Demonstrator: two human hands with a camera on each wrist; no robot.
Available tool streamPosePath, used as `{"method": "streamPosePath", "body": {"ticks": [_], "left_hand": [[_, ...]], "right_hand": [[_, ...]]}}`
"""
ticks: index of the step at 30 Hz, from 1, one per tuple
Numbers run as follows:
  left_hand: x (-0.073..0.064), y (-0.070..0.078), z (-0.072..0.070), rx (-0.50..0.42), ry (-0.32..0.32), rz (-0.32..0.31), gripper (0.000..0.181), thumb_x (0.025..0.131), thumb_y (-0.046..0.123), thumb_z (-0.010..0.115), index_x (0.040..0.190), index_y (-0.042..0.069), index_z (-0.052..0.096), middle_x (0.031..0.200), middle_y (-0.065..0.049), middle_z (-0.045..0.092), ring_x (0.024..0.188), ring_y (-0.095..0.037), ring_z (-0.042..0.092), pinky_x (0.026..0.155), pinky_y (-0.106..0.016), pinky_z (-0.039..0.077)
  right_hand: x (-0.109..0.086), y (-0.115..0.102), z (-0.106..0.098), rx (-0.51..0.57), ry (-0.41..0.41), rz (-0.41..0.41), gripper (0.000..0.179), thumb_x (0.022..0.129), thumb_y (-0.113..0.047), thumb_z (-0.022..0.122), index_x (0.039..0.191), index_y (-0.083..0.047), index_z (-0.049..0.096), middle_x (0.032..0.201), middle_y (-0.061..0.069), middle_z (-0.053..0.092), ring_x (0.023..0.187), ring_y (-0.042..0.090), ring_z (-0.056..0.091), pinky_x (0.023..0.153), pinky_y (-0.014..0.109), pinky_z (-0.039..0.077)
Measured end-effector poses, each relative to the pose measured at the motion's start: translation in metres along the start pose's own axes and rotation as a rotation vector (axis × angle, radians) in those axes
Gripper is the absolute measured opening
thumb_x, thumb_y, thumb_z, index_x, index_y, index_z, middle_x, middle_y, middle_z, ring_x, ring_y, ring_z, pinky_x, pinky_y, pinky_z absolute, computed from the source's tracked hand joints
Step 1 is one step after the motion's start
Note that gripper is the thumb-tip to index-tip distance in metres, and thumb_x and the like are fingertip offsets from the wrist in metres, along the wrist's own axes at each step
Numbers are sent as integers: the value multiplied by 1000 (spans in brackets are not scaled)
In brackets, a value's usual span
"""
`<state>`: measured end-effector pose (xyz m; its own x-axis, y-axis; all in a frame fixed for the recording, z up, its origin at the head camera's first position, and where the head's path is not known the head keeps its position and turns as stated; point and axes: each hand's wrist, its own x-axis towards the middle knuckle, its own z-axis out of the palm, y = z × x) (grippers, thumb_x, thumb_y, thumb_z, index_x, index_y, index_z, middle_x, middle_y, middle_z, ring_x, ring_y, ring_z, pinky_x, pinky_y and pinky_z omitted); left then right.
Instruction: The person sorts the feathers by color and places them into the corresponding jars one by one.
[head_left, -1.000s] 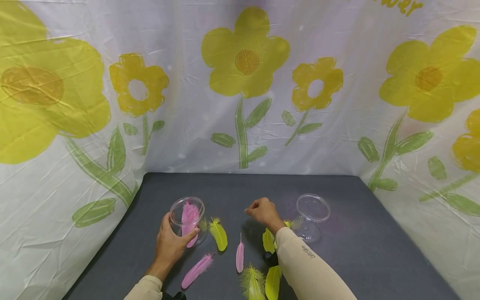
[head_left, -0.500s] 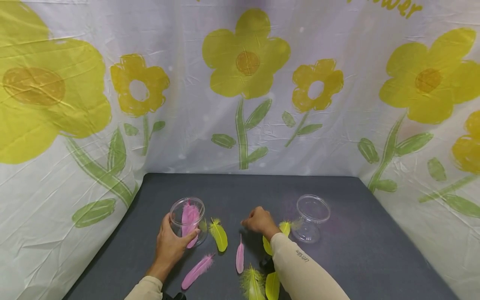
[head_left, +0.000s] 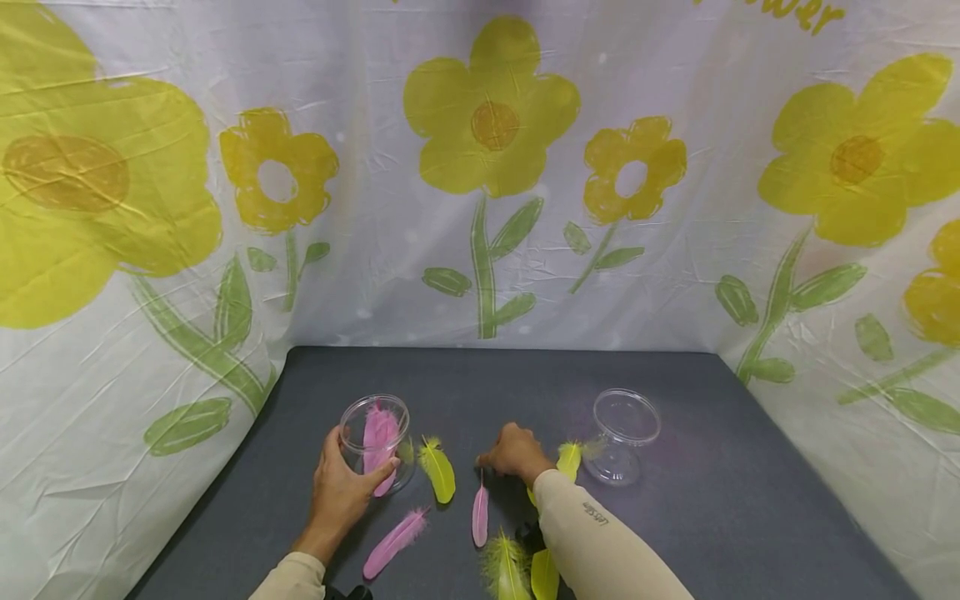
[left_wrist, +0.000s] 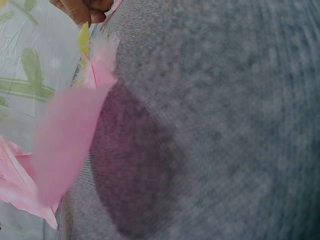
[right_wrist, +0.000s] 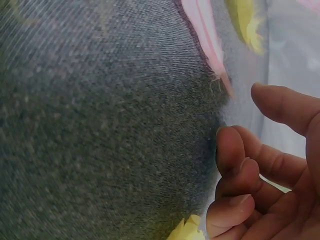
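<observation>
My left hand [head_left: 341, 493] grips a clear plastic cup [head_left: 345, 421] at the left of the table. Pink feathers [head_left: 379, 442] stand inside it. My right hand [head_left: 517, 452] is low over the middle of the table, at the quill end of a small pink feather [head_left: 480, 515]. In the right wrist view, the thumb and index fingertip stand apart near that feather's quill [right_wrist: 226, 85], with nothing pinched between them; the other fingers are loosely curled. A yellow feather [head_left: 437, 472] lies between the cup and this feather. Another pink feather [head_left: 393, 543] rests nearer the front.
A second clear cup [head_left: 617, 468], with a wide rim, stands at the right. Yellow feathers [head_left: 506, 571] lie at the front and beside the right forearm, partly hidden by the sleeve [head_left: 600, 533]. A flower-printed cloth [head_left: 540, 275] hangs behind the dark table [head_left: 750, 500].
My right hand has come down and slightly left, toward the small pink feather's quill. The left hand and its cup have stayed in place.
</observation>
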<state>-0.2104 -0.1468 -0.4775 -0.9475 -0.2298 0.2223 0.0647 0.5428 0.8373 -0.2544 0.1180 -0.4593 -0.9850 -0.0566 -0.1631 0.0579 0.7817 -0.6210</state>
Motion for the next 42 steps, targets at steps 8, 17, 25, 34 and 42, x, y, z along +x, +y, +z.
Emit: {"method": "streamPosePath", "body": {"ticks": [8, 17, 25, 34, 42], "left_hand": [[1, -2, 1, 7, 8, 2, 104, 69, 42, 86, 144, 1, 26, 142, -24, 38, 129, -46, 35, 100, -63, 29], [-1, 2, 0, -9, -11, -7, 105, 70, 42, 86, 144, 0, 25, 143, -24, 36, 131, -45, 33, 102, -62, 27], [-1, 1, -1, -7, -9, -5, 105, 69, 44, 86, 143, 1, 26, 142, -24, 37, 130, -44, 34, 102, -62, 27], [0, 0, 0, -17, -4, -3, 106, 69, 44, 86, 143, 0, 25, 143, -24, 36, 130, -45, 34, 102, -62, 27], [1, -1, 1, -19, -10, -6, 106, 69, 44, 86, 143, 0, 25, 143, -25, 36, 130, -45, 34, 102, -62, 27]], "right_hand": [[-3, -2, 4, -53, -5, 16, 36, 77, -30, 82, 60, -5, 64, 55, 5, 58, 56, 21, 54, 54, 35, 42], [-3, -5, 6, -89, -16, 43, 28, 76, -21, 83, 65, -6, 62, 54, 4, 59, 56, 21, 56, 54, 34, 44], [-2, -3, 7, -53, -3, 46, 23, 73, -12, 80, 57, -5, 65, 49, 4, 59, 50, 21, 57, 49, 31, 43], [-2, 1, 5, 54, 13, 33, 30, 78, -8, 70, 51, -8, 57, 47, 1, 47, 41, 17, 39, 41, 30, 32], [1, 3, 2, 203, 68, -6, 12, 78, -3, 68, 67, -6, 63, 52, 1, 55, 44, 14, 47, 41, 28, 39]]}}
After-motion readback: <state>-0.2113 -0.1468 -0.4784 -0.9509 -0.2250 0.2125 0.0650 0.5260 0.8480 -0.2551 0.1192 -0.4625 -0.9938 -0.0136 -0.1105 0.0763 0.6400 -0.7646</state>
